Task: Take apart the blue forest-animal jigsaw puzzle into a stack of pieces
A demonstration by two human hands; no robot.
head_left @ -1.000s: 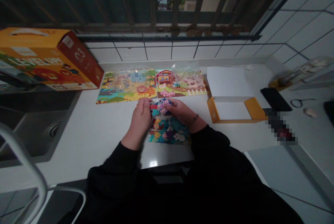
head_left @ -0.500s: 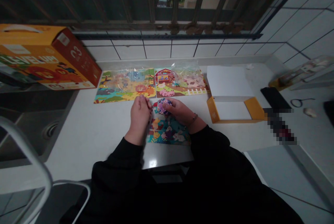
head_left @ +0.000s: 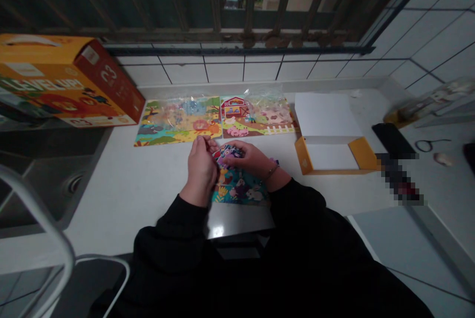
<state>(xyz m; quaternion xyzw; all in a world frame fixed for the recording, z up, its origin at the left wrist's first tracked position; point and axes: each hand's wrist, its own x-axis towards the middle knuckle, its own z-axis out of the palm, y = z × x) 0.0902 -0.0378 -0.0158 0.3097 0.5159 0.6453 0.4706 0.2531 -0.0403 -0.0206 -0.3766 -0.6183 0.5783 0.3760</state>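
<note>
My left hand (head_left: 201,167) and my right hand (head_left: 252,159) meet over a colourful animal puzzle sheet (head_left: 239,187) lying on the white counter (head_left: 141,184). Between their fingers they pinch a small bag of puzzle pieces (head_left: 227,154), purple and blue. The left hand grips its left end, the right hand covers its right side. Both arms wear black sleeves. Two more puzzle pictures lie behind the hands: a savanna scene (head_left: 178,120) and a farm scene (head_left: 256,115), both under clear plastic.
An orange puzzle box (head_left: 63,80) stands at the back left above a steel sink (head_left: 44,179). An open white and orange tray (head_left: 328,145) lies to the right, beside a black phone (head_left: 393,140). A window with bars runs along the back.
The bag has dropped lower, closer to the puzzle sheet, and my right hand has turned over it. My left hand has shifted slightly right toward it.
</note>
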